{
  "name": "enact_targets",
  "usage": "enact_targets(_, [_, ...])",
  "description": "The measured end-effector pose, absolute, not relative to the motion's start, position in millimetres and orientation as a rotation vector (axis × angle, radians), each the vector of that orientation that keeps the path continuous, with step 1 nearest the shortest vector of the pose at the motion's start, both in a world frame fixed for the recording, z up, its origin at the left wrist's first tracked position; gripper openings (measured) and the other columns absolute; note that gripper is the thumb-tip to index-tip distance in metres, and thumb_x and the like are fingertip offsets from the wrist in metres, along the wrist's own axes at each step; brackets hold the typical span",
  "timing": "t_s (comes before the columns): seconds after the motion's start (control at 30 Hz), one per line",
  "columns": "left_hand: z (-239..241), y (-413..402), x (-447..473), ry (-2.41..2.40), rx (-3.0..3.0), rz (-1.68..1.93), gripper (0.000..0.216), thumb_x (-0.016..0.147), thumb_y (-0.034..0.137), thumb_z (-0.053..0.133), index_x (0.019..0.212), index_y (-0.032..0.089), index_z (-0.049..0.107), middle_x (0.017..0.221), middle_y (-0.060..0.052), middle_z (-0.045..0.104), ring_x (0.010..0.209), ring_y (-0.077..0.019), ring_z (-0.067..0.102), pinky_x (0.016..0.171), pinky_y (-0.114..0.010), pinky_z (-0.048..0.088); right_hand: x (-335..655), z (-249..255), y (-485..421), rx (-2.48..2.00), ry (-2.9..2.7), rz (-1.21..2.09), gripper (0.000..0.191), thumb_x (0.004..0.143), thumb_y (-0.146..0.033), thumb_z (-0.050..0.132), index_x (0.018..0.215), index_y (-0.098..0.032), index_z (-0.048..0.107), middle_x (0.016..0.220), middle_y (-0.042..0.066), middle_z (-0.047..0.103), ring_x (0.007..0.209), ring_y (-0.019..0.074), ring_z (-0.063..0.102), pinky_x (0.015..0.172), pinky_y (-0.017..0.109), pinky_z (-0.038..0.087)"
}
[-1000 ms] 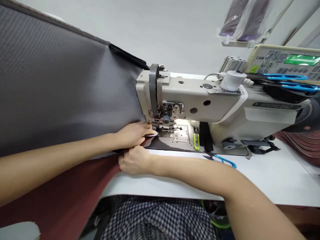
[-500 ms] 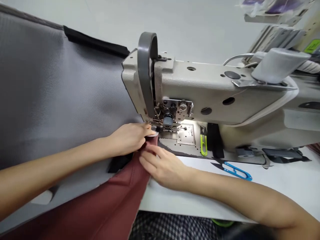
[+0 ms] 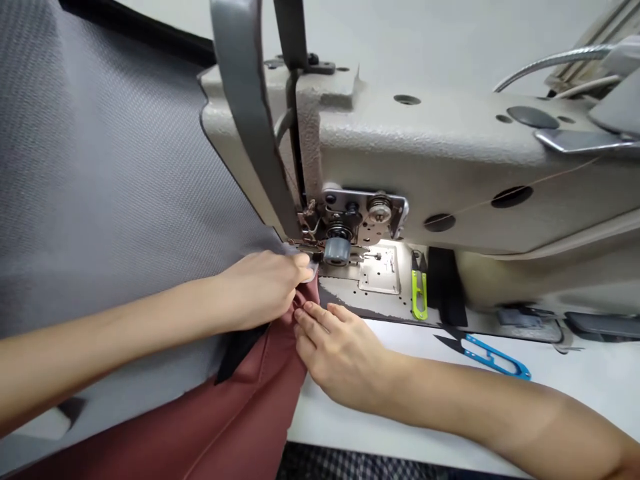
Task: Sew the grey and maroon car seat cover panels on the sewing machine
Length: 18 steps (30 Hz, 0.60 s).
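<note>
My left hand [image 3: 265,285] is closed on the edge of the grey textured fabric [image 3: 145,180], just left of the sewing machine's [image 3: 390,143] needle area. Beside it, my right hand [image 3: 340,347] rests on the dark red fabric [image 3: 240,407], fingers bent and bunching it into folds near the presser foot. The grey and red pieces meet under my hands. A black strip [image 3: 239,350] pokes out between them. The needle itself is hidden behind the machine head and my left fingers.
Lime-green thread snips [image 3: 419,287] lie on the machine bed right of the needle plate [image 3: 380,270]. Blue thread snips [image 3: 493,357] lie on the white table [image 3: 400,340], near my right forearm. A black strap [image 3: 447,287] hangs behind the green snips.
The view has moved closer to the machine. My left fingers have curled more over the grey edge, and my right hand has shifted slightly, with the red fabric more bunched.
</note>
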<state>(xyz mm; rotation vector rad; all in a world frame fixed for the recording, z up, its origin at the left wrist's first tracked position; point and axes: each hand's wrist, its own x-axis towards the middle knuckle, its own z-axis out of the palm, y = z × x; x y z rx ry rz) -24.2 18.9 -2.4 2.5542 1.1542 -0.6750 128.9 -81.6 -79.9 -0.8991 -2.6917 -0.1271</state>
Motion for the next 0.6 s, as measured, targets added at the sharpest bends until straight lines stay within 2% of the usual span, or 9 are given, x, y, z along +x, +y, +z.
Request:
enact_targets(0.13, [-3,14,-23,1.185,2.536,-0.636,0.025,0.082,0.018,0.051,0.101,0.025,0.066,0.099,-0.004,0.068,0.069,-0.0188,0.062,0.056,-0.029,0.032,128,-81,-82,-0.920,-2.667,-0.135,0.039,0.094,-0.015,0.040,0.117,0.000,0.067,0.125,0.020,0.065,0.118,0.0333,0.061,0.087,0.045,0.056])
enact_targets(0.33, [-11,13,-19,1.225,2.647,-0.573,0.029,0.085,0.015,0.043,0.102,0.022,0.065,0.081,-0.006,0.065,0.066,-0.0217,0.061,0.053,-0.032,0.026,128,-87,-76,-0.972,-2.634,-0.190,0.041,0.095,-0.013,0.038,0.124,0.001,0.064,0.132,0.020,0.061,0.124,0.0327,0.057,0.094,0.044,0.055])
enact_targets(0.6, [-10,12,-19,1.327,2.670,-0.530,0.033,0.084,0.017,0.044,0.104,0.024,0.068,0.091,-0.007,0.068,0.072,-0.0226,0.062,0.058,-0.030,0.034,131,-91,-72,-0.974,-2.692,-0.112,0.044,0.097,-0.017,0.039,0.132,0.001,0.058,0.138,0.021,0.056,0.132,0.0335,0.049,0.112,0.047,0.042])
